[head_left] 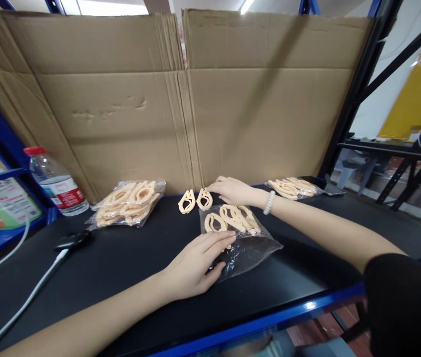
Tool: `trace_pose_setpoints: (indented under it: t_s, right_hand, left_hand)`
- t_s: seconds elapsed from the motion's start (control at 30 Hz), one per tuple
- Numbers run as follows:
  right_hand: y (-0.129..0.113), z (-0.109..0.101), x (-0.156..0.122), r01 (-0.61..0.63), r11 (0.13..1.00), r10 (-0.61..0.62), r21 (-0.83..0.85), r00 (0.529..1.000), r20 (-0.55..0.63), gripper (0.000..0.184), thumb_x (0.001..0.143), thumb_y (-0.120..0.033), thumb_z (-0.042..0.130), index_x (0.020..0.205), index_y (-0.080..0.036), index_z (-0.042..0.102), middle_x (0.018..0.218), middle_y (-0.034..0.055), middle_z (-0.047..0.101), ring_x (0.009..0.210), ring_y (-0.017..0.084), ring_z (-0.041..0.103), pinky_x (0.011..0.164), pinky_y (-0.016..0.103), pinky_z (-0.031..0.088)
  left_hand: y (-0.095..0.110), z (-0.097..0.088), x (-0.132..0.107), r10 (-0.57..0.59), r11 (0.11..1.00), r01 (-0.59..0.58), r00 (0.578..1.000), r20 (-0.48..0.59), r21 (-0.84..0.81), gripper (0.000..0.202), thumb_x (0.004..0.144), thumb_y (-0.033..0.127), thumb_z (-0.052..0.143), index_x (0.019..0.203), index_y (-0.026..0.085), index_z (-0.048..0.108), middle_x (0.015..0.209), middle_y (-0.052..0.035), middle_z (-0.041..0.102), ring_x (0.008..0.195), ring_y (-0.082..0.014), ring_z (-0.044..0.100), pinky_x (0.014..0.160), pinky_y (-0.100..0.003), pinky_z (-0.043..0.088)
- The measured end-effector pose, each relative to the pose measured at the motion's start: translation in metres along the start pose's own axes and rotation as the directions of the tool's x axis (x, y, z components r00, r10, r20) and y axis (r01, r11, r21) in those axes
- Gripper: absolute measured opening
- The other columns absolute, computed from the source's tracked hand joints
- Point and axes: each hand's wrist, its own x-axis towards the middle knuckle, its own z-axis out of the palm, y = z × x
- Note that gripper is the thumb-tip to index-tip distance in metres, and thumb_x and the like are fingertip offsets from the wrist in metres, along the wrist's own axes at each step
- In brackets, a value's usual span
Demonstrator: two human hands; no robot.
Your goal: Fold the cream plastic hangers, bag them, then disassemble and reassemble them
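My left hand [199,263] lies with its fingers outstretched over a clear plastic bag [247,258], its thumb apart on the near side. Inside the bag are several beige oval frames [233,218], flat pieces with a large opening. At the back, my right hand [231,191] reaches across with its fingertips at the edge of a loose beige oval frame [205,199]. Finger and thumb look apart; whether the fingertips touch the frame is hard to tell. A second loose beige frame [186,202] lies just left of it.
A bagged pile of beige frames [131,203] sits left on the black table [129,267]; another bag [294,187] lies back right near a phone [331,188]. A water bottle [60,186], a white cable [28,302] and its black plug [72,240] are left. Cardboard [262,109] stands behind.
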Motion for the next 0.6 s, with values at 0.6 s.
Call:
trace_pose_setpoints:
  t_s: [0.6]
  right_hand:
    - [0.049, 0.050, 0.032, 0.034, 0.992, -0.059, 0.121, 0.977, 0.206, 0.049, 0.080, 0.000, 0.051, 0.127, -0.014, 0.052, 0.123, 0.0155, 0.060, 0.107, 0.024, 0.058, 0.086, 0.036, 0.045]
  left_hand:
    - [-0.001, 0.000, -0.001, -0.008, 0.999, 0.008, 1.000, -0.008, -0.031, 0.055, 0.087, 0.011, 0.050, 0.140, 0.020, 0.036, 0.139, -0.0125, 0.053, 0.129, -0.0240, 0.049, 0.106, -0.043, 0.044]
